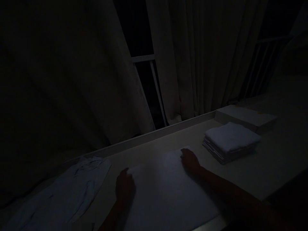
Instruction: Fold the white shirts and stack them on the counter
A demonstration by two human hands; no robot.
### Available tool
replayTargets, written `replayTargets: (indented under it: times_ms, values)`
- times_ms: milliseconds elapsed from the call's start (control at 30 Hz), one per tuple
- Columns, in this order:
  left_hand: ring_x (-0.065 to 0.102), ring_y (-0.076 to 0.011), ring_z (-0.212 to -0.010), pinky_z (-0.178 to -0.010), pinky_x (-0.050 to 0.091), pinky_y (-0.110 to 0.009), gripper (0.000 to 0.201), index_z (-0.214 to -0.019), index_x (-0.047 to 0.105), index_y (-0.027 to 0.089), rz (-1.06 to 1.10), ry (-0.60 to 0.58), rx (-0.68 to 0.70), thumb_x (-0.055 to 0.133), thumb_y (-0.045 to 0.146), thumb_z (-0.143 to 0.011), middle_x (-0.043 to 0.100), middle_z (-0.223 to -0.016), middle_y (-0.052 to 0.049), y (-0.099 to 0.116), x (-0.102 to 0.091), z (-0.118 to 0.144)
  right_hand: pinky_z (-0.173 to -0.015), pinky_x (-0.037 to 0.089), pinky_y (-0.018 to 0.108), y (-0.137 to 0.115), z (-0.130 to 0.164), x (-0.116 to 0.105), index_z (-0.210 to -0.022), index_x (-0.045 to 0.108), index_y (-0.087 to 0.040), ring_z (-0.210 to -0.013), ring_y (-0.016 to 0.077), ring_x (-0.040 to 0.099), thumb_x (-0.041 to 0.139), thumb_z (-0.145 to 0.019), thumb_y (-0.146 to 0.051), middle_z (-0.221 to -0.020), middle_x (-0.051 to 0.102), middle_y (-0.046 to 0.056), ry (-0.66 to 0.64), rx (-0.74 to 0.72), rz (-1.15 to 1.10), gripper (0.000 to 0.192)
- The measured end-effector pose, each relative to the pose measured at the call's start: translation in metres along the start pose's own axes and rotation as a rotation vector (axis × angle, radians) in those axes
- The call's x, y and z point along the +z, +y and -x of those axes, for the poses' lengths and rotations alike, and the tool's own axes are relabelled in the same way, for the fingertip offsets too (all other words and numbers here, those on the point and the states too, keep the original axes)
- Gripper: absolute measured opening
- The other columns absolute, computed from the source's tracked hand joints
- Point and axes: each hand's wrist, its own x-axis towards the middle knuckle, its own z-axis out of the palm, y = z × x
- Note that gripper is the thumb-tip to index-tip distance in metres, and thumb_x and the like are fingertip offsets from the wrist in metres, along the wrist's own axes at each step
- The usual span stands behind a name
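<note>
The scene is very dark. A pale cloth (163,189) lies spread flat on the table (276,160) in front of me. My left hand (124,187) rests on its far left corner. My right hand (190,161) presses on its far right corner. Both hands lie on the cloth with fingers down; whether they pinch the fabric is too dark to tell. A stack of folded white cloths (230,141) sits to the right of my right hand, apart from it.
A crumpled pale garment (64,192) lies on the table at the left. A flat white box or pad (245,117) stands behind the folded stack. Curtains (197,64) and a window frame (144,59) rise beyond the table's far edge.
</note>
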Motion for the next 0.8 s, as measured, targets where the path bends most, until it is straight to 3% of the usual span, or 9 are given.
replayTargets:
  times_ms: [100,167,233,300,433,533,700,800]
  values:
    - [0.022,-0.0286,-0.143,-0.115,0.016,-0.051,0.047,-0.139,0.047,0.027,-0.189,-0.103,0.406,0.04,0.038,-0.093,0.033,-0.153,-0.006,0.031,0.037,0.023,-0.116,0.008,0.047,-0.05,0.018,0.043,-0.149,0.031,-0.025,-0.144,0.0271,0.017,0.035,-0.096,-0.047,-0.156,0.025,0.005,-0.083,-0.384,-0.027,0.057]
    - [0.017,-0.031,-0.145,-0.113,0.011,-0.058,0.051,-0.143,0.038,0.034,-0.321,-0.178,0.554,0.037,0.046,-0.094,0.026,-0.157,-0.004,0.041,0.06,0.037,-0.115,0.004,0.051,-0.067,0.028,0.065,-0.149,0.029,-0.03,-0.145,0.0283,0.011,0.032,-0.096,-0.055,-0.158,0.019,0.003,-0.109,-0.456,-0.046,0.059]
    - [0.017,-0.0326,-0.144,-0.111,0.014,-0.06,0.055,-0.146,0.031,0.037,-0.405,-0.209,0.502,0.034,0.052,-0.093,0.024,-0.157,-0.004,0.036,0.075,0.044,-0.115,0.004,0.053,-0.063,0.031,0.076,-0.148,0.029,-0.033,-0.145,0.0289,0.01,0.03,-0.094,-0.06,-0.158,0.018,0.002,-0.12,-0.419,-0.046,0.061]
    - [0.019,-0.0343,-0.143,-0.11,0.017,-0.06,0.058,-0.148,0.027,0.036,-0.468,-0.207,0.42,0.031,0.055,-0.093,0.024,-0.157,-0.005,0.018,0.079,0.041,-0.115,0.005,0.052,-0.038,0.026,0.073,-0.148,0.03,-0.031,-0.145,0.0287,0.011,0.029,-0.094,-0.062,-0.157,0.019,0.004,-0.117,-0.341,-0.013,0.063]
    - [0.025,-0.036,-0.141,-0.109,0.022,-0.058,0.06,-0.149,0.025,0.031,-0.585,-0.142,0.294,0.031,0.053,-0.093,0.025,-0.156,-0.011,-0.03,0.062,0.022,-0.115,0.007,0.049,0.031,0.008,0.049,-0.149,0.029,-0.024,-0.145,0.0272,0.013,0.026,-0.095,-0.06,-0.157,0.021,0.009,-0.093,-0.161,0.114,0.065]
    - [0.026,-0.0346,-0.141,-0.108,0.028,-0.055,0.055,-0.147,0.031,0.03,-0.627,-0.126,0.294,0.032,0.046,-0.095,0.03,-0.154,-0.012,-0.051,0.047,0.015,-0.115,0.008,0.046,0.06,0.0,0.041,-0.149,0.03,-0.019,-0.145,0.0263,0.015,0.024,-0.096,-0.06,-0.156,0.024,0.011,-0.066,-0.085,0.166,0.067]
    - [0.028,-0.0393,-0.139,-0.106,0.028,-0.058,0.052,-0.143,0.041,0.027,-0.608,-0.074,0.31,0.036,0.043,-0.094,0.036,-0.151,-0.014,-0.048,0.042,0.019,-0.115,0.001,0.05,0.063,-0.001,0.049,-0.147,0.032,-0.009,-0.144,0.0313,0.014,0.021,-0.096,-0.058,-0.155,0.024,0.017,0.084,0.128,0.226,0.072]
    - [0.032,-0.0415,-0.136,-0.105,0.028,-0.059,0.057,-0.144,0.041,0.022,-0.583,-0.068,0.257,0.036,0.048,-0.093,0.037,-0.149,-0.018,-0.038,0.04,0.022,-0.115,0.0,0.051,0.063,-0.002,0.052,-0.148,0.028,-0.005,-0.144,0.0327,0.011,0.021,-0.095,-0.06,-0.155,0.021,0.02,0.09,0.134,0.235,0.077]
